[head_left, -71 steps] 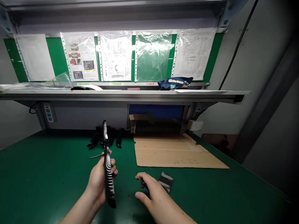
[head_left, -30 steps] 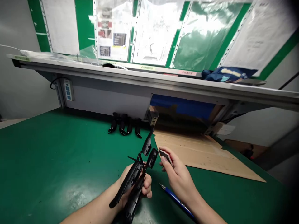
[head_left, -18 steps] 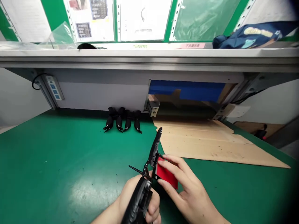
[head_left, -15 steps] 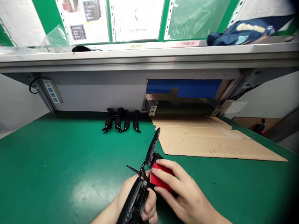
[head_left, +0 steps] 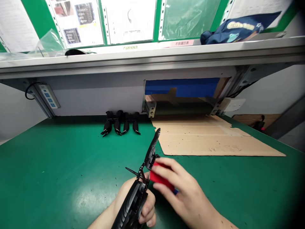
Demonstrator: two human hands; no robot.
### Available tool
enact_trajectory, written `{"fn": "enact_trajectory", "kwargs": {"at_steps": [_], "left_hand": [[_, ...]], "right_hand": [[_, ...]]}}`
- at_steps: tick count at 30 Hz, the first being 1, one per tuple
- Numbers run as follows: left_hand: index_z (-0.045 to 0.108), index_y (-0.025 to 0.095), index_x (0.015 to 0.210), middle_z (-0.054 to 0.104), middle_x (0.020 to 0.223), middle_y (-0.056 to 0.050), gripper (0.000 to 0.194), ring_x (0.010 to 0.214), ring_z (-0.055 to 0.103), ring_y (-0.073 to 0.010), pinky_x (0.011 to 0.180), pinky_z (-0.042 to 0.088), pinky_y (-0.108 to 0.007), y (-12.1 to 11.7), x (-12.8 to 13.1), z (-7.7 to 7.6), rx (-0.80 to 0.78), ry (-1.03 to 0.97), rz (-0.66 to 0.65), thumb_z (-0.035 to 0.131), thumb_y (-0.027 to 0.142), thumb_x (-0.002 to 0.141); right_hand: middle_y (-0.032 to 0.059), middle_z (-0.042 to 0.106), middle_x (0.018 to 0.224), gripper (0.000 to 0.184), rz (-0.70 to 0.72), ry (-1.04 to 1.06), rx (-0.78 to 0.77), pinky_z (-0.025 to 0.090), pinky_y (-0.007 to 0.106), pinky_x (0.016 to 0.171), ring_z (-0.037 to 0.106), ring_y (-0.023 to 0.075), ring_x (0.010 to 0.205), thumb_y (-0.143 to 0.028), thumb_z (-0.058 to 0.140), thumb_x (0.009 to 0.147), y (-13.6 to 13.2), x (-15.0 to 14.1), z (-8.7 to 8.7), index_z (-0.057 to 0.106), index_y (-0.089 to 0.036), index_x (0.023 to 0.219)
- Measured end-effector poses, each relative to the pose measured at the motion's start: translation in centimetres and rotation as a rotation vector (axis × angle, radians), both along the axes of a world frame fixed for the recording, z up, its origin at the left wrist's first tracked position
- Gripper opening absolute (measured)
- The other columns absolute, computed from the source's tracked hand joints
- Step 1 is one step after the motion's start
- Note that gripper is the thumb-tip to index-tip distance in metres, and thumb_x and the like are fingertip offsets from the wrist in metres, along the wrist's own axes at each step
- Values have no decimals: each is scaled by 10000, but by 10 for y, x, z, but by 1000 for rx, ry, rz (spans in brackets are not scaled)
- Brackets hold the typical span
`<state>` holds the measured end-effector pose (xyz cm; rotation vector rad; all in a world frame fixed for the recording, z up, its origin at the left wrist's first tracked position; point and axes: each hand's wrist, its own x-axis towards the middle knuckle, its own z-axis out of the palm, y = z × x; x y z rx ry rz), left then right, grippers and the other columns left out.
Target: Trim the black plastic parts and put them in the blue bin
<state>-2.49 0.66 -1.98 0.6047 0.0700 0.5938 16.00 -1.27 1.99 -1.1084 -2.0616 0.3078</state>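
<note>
My left hand (head_left: 143, 203) is wrapped round the lower end of a long black ribbed plastic moulding (head_left: 152, 149) that points up and away from me, with thin runner spikes at its middle. Pressed against the moulding's middle is a small red pad (head_left: 159, 178), pinched between the fingers of my right hand (head_left: 183, 194). Both hands hover low over the green bench mat (head_left: 59, 165) near its front edge.
Several black moulded parts (head_left: 120, 124) lie in a row at the back of the mat. A flat cardboard sheet (head_left: 209, 138) covers the right side. A shelf (head_left: 152, 55) overhangs, carrying a dark blue pouch (head_left: 235, 27); a power strip (head_left: 46, 95) hangs at left.
My right hand left the blue-handled knife on the mat, took up the red pad and brought it against the moulding. The view dipped lower towards the bench.
</note>
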Motion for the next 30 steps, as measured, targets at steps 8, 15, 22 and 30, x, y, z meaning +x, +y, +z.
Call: {"fn": "enact_trajectory", "kwargs": {"at_steps": [8,15,22,30], "left_hand": [[667,173,759,465,459,38,359,306,328,-71,454,317,-257,-1,-1,2,24,23,24,555,506,837],[684,174,759,412,370,39,465,291,321,-87,472,269,-269,0,0,7,52,162,-15,455,563,871],[544,160,411,358,301,-4,755,291,327,-89,482,267,-289,4,2,7,64,256,0,243,644,906],[503,142,338,355,300,-18,717,268,369,-102,420,307,-270,-2,4,10,-3,287,120,317,493,935]], "right_hand": [[79,491,1276,265,-15,-5,15,512,363,925,521,249,1134,-263,498,970,0,1,3,587,-281,1220],[88,610,1024,312,-89,163,-110,544,350,771,608,231,907,-377,358,1021,12,15,5,573,-223,1188],[1,565,802,253,52,524,-406,496,257,619,557,157,666,-454,523,959,-3,1,9,533,-219,1050],[6,563,806,206,-204,406,-224,463,274,674,566,184,742,-407,482,977,13,7,3,560,-233,1055]]}}
